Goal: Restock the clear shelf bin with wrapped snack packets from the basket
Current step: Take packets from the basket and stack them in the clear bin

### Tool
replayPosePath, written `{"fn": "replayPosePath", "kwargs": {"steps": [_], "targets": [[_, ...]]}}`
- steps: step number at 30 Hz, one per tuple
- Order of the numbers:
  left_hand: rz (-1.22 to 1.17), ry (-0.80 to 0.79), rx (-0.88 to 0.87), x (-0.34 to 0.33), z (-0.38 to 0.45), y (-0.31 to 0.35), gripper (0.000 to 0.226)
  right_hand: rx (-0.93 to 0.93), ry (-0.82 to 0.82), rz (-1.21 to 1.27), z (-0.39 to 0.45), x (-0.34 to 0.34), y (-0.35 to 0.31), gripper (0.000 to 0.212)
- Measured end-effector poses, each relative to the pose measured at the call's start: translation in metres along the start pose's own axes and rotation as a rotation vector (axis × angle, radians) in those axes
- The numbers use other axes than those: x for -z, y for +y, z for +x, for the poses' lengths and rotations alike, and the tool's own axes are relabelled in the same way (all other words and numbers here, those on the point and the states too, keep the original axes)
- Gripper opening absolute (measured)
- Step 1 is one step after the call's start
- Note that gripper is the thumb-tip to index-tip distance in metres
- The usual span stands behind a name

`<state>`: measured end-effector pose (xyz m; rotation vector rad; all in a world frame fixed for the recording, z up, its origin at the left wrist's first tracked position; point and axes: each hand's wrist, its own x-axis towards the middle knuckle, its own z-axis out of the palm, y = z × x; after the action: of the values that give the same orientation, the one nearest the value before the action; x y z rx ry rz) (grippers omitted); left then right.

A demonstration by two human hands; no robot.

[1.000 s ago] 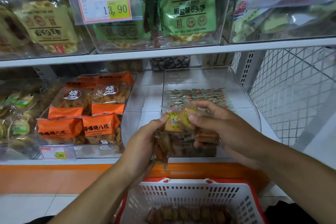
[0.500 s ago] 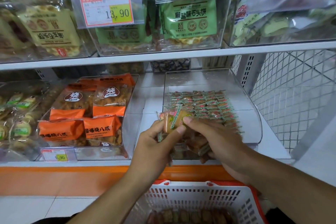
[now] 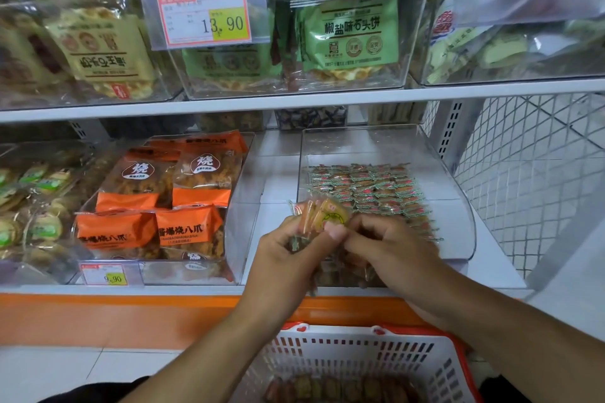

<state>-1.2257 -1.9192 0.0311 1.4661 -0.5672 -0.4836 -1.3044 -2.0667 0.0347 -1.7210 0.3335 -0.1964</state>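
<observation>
Head view: two hands at the front lip of the clear shelf bin (image 3: 458,173). Left hand (image 3: 288,258) and right hand (image 3: 389,245) together gripping one bunch of wrapped snack packets (image 3: 322,216), fingers curled round it, orange-and-yellow clear wraps. Inside the bin, one flat layer of small red-and-green packets (image 3: 366,186). Below the bin, one white basket (image 3: 353,357) with red rim. Left of the bin, four orange bags (image 3: 190,226); two price tags, "13.90" (image 3: 204,15) and "9.90" (image 3: 104,274).
</observation>
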Motion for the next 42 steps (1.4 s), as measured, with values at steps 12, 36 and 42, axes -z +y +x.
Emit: {"fn": "replayPosePath", "kwargs": {"steps": [12,36,42], "targets": [[-0.222,0.100,0.109,0.004,0.004,0.005,0.032,-0.126,-0.240,0.418,0.005,0.030,-0.017,0.038],[-0.216,0.108,0.086,-0.007,0.016,-0.007,0.046,-0.047,0.123,0.076,0.007,0.013,-0.018,0.033],[-0.175,0.188,0.166,-0.017,0.029,-0.016,0.054,-0.205,-0.033,0.466,0.015,0.023,-0.010,0.050]]}}
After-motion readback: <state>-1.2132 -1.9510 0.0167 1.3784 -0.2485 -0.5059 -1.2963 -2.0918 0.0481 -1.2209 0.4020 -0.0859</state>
